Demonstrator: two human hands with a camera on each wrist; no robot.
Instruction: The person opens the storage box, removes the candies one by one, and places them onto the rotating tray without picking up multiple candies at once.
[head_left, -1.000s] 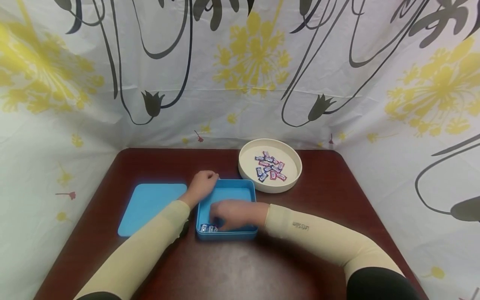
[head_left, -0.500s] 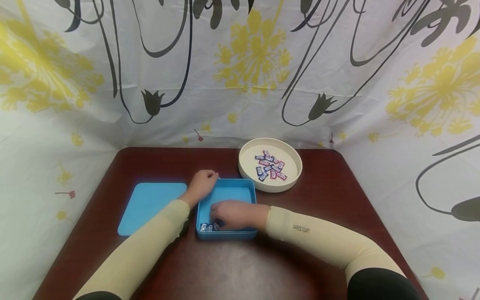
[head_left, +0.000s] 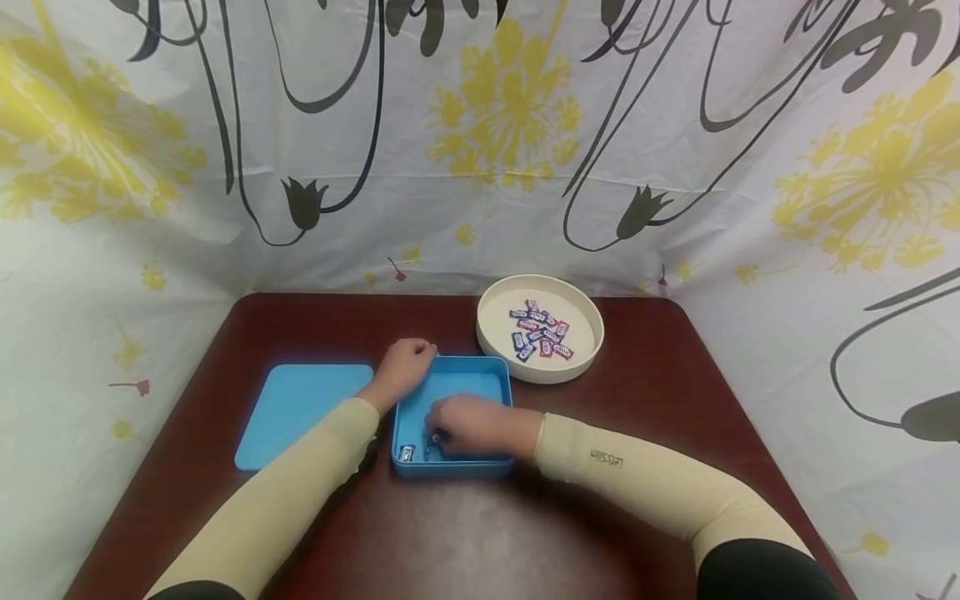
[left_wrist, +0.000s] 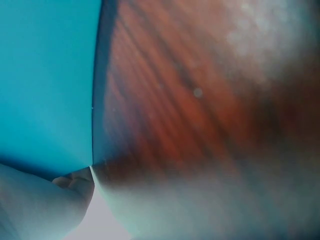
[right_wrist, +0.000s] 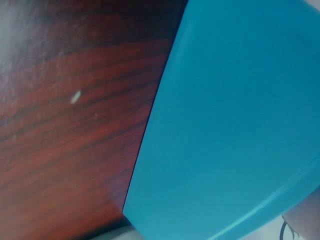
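A blue rectangular box [head_left: 465, 382] stands mid-table. At its far-left corner my left hand [head_left: 403, 365] holds the rim with curled fingers; the left wrist view shows this hand [left_wrist: 45, 207] low against the blue wall. Inside the box, near the front left, my right hand [head_left: 472, 425] pinches a small blue-wrapped candy [head_left: 437, 439], mostly covered by the fingers. Another wrapped candy [head_left: 406, 452] lies in the front-left corner. In the right wrist view the box wall [right_wrist: 225, 120] fills much of the picture, with only a sliver of hand at lower right.
Behind the box to the right, a round cream tray [head_left: 487, 337] holds several red- and blue-wrapped candies [head_left: 540, 329]. Left of the box lies a flat blue lid [head_left: 300, 408], partly under the left forearm. Patterned cloth [head_left: 465, 225] hangs around the dark wooden table [head_left: 480, 533].
My right hand has shifted slightly right and away from the front wall. Half a second ago several candies lined up at the front left; now one shows apart there. The left hand stays put.
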